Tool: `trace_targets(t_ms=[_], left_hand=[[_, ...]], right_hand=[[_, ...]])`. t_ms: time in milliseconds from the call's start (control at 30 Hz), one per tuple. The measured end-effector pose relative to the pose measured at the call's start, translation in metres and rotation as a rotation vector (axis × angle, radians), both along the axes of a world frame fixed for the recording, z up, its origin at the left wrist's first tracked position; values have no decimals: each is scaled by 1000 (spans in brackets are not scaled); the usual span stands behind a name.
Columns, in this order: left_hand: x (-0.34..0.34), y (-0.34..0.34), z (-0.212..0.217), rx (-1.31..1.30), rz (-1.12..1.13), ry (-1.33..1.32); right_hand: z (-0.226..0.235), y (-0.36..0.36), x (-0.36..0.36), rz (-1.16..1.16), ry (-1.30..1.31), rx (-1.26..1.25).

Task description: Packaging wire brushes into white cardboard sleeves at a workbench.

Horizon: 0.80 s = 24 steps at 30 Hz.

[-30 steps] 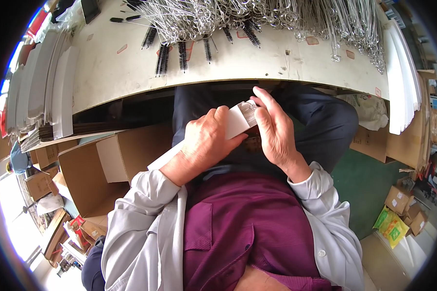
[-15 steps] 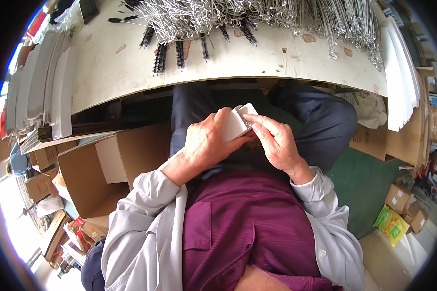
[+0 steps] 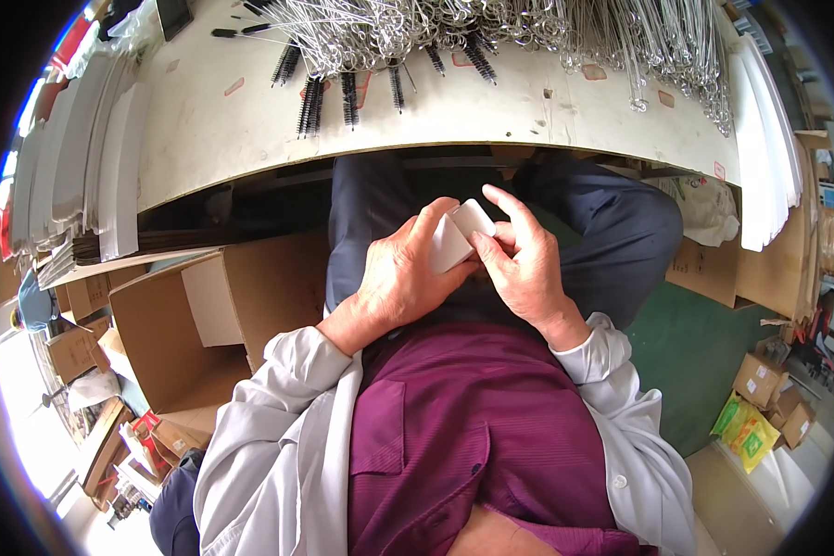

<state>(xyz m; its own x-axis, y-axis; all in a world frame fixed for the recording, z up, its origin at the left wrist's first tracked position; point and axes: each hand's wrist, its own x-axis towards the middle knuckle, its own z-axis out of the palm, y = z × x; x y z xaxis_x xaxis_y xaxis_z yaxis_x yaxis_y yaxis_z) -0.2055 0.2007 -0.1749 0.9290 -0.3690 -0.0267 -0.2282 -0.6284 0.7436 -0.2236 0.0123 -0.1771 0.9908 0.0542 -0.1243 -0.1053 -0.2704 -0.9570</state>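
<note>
A small white paper packet [image 3: 461, 234] sits between both hands, just above my lap and below the table edge. My left hand [image 3: 400, 274] wraps around its lower end with the fingers closed on it. My right hand [image 3: 519, 262] pinches its upper corner with thumb and fingertips, the index finger raised. Most of the packet is hidden by the fingers.
A white worktable [image 3: 454, 102] ahead carries a heap of wire-handled brushes [image 3: 491, 28]. Stacks of white sheets [image 3: 74, 176] lie at its left and more white sheets [image 3: 760, 139] at its right. An open cardboard box [image 3: 204, 320] stands by my left knee; small boxes [image 3: 760, 380] lie at lower right.
The packet looked longer, sticking out past my left hand; it is now short and compact. Both hands have drawn closer together over it.
</note>
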Motion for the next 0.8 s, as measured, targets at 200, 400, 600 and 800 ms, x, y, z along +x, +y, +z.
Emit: trace_targets(t_ms=[200,400,600,800], left_hand=[[-3,-4,-4,-38,11,29],[-5,-6,-9,-57,26,-17],[-6,-6,-11,-30,19,17],[-7,-7,-9,-23,34,16]], right_hand=[[-11,6,-6,-60,-175,27],[-12,2,-1,20,-472,-333],[-11,9,-10,-52,-179,4],[-7,10,-10,-89,-18,125]])
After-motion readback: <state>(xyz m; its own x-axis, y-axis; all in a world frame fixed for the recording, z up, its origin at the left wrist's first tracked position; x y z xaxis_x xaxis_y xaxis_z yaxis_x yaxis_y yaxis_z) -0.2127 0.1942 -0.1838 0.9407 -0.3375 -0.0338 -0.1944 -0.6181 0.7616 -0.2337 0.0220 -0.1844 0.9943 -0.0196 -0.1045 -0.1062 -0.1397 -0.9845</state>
